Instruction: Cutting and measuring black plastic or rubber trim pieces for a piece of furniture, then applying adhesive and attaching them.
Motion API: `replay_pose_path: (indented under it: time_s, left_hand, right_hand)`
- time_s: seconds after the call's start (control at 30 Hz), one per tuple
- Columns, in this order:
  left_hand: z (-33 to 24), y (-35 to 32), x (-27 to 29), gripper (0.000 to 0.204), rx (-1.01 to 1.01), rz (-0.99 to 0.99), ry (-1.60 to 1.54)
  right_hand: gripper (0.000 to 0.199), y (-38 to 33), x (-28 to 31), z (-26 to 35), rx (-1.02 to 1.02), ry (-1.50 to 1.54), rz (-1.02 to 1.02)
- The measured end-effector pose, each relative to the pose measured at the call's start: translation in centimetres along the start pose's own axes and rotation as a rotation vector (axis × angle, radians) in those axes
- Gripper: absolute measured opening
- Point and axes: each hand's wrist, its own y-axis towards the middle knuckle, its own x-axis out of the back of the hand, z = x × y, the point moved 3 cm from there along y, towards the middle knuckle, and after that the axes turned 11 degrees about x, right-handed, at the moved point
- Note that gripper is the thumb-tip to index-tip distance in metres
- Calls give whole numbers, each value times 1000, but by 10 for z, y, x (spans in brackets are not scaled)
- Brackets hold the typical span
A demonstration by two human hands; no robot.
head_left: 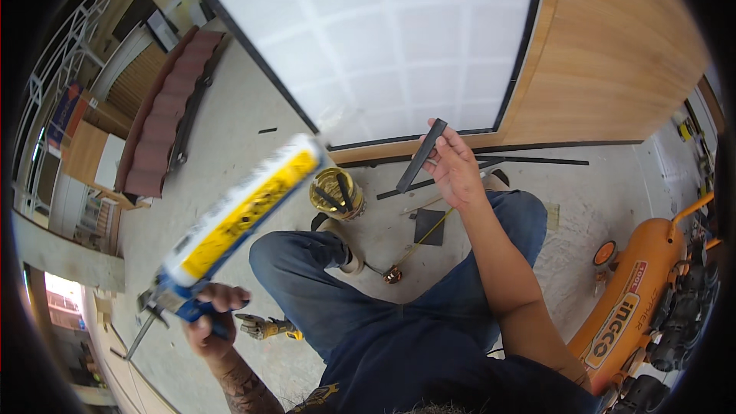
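My left hand [211, 320] is closed around the handle of a blue caulking gun [178, 297]. A white and yellow sealant tube [245, 218] sits in it, its front end tilted up toward a framed white panel [383, 46]. Between the thumb and fingers of my right hand [458, 174] is a short black strip [422, 155], held at a slant before the panel's lower edge. The two hands are apart. Black edging runs around the panel, inside a light wood frame [571, 54].
Between my legs stand a yellowish bucket [356, 203] with black pieces, a black square [429, 228] and a tape measure [392, 274]. Long black strips [548, 161] lie along the frame's foot. An orange air compressor [625, 299] is at right; a yellow-black tool [264, 327] lies at left.
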Motion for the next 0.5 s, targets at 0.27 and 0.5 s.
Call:
replay_pose_path:
  time_s: [0.27, 0.5]
  left_hand:
    - [42, 60, -54, 41, 107, 205, -57]
    - [55, 66, -63, 40, 175, 239, -59]
  right_hand:
    - [41, -13, 19, 19, 4, -20, -25]
    - [41, -14, 23, 21, 30, -65, -36]
